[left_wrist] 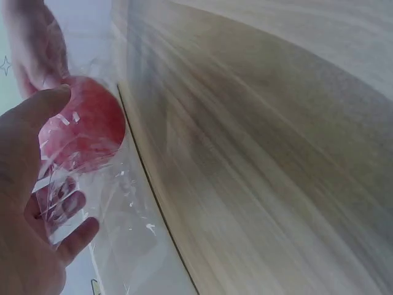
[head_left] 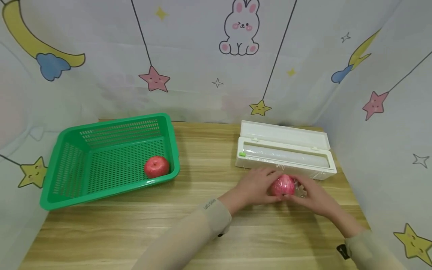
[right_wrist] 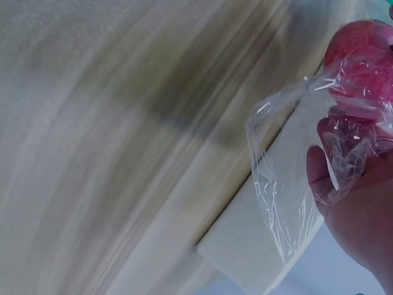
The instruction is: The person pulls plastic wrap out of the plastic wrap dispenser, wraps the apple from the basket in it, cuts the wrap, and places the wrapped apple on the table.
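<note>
Between the two hands is a red apple with clear plastic wrap around it. My left hand holds the apple from the left, its thumb lying on the fruit in the left wrist view. From the right, my right hand grips the apple through crinkled film, and loose film hangs past its fingers in the right wrist view. Just behind the hands stands a white cling film box, its lid raised and a roll of film inside.
A green plastic basket stands on the wooden table at the left, with another red apple in its near right corner. Patterned white cloth hangs behind the table and along its sides.
</note>
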`<move>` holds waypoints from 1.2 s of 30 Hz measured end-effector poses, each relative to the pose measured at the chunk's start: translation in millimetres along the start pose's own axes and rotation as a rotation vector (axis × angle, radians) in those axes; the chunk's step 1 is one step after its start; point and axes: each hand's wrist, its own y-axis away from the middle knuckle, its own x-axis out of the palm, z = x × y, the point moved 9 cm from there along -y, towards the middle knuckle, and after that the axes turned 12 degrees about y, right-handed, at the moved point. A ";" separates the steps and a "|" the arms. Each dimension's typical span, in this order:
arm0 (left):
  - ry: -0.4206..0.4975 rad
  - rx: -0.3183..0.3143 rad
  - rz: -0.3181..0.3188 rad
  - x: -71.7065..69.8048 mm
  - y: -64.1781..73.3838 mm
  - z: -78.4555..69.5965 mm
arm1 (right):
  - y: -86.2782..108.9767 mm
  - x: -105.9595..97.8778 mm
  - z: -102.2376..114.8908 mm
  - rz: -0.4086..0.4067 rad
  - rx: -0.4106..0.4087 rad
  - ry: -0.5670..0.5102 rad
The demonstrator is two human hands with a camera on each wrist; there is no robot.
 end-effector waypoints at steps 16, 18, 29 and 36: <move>-0.003 0.021 -0.101 3.3 -0.5 7.5 | -13.7 -3.4 -4.9 0.085 0.042 -0.094; 0.008 0.028 -0.123 3.7 -1.5 8.4 | -13.5 -4.0 -5.7 0.085 0.055 -0.089; -0.010 0.021 -0.114 1.9 -7.8 8.8 | -15.4 -6.4 -9.9 0.099 0.139 -0.059; -0.005 0.002 -0.090 -0.8 -11.7 8.6 | -9.5 -15.6 -7.8 0.089 0.158 0.011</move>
